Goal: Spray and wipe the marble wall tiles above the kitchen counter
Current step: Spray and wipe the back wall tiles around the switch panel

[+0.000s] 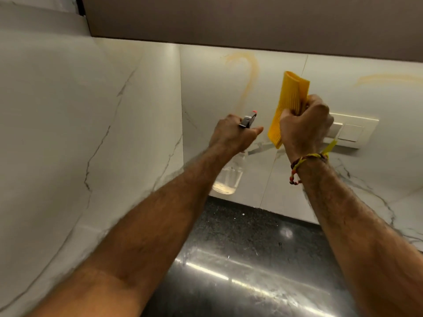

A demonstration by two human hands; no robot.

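Black granite counter [240, 259] right under my arms, shiny and speckled, with a streak of light glaring off it. Just past it the marble wall tiles [217, 88] start, white with grey veins, and they wrap round the corner on my left side.

My left hand [231, 133] is wrapped around the neck of a clear spray bottle [227, 179], nozzle [249, 116] aimed at the back wall; looks like there's only a bit of liquid left in the bottom. My right hand [304, 126] is fisted tight on a folded yellow ribbed cloth [290, 104], held up near the wall, can't tell if it's actually touching.

Further up are the bits I'm after: an orange-brown curly smear [250, 72] above the nozzle, and another streak [389, 78] off to the right. Both look untouched, so I'd say I'm at the spraying stage.

What worries me is the switch plate [352, 131] right behind my cloth hand (great spot for it). Spray drifting that way, or a soggy cloth dragged over it, could get liquid into the switches. Also, wiping too soon might just spread the smear wider.
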